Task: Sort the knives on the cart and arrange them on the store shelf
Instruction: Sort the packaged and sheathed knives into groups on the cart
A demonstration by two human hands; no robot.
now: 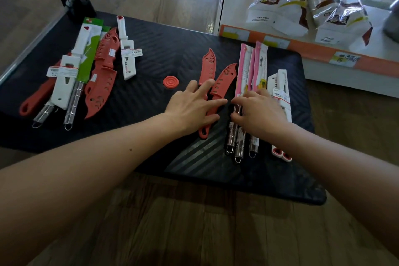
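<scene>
Sorting is under way on the cart (151, 34), and nothing has gone to the store shelf (323, 56) yet, where only foil bags (280, 6) sit. Our left grip (190, 108) is released, fingers spread flat across the two small red-sheathed knives (224, 81) at the middle of the mat. Our right grip (259, 110) is curled onto the pink-packaged knives (248, 65), fingers and thumb closing round them where the card meets the steel handles. A white-sheathed knife (280, 84) lies just beside these on the right.

To do this well, we should gather the pink packs as one squared bundle, handles pointing the same way, and hold them by the handles rather than the thin card, which we judge would bend. The left should keep the red pair pinned so it does not slide on the ribbed mat while the right pulls clear.

Well apart at the far left waits the unsorted heap: a large red-sheathed knife (101, 80), a green-carded knife (88, 54) and white-sheathed ones (64, 75) overlapping. We would separate those by type next.
</scene>
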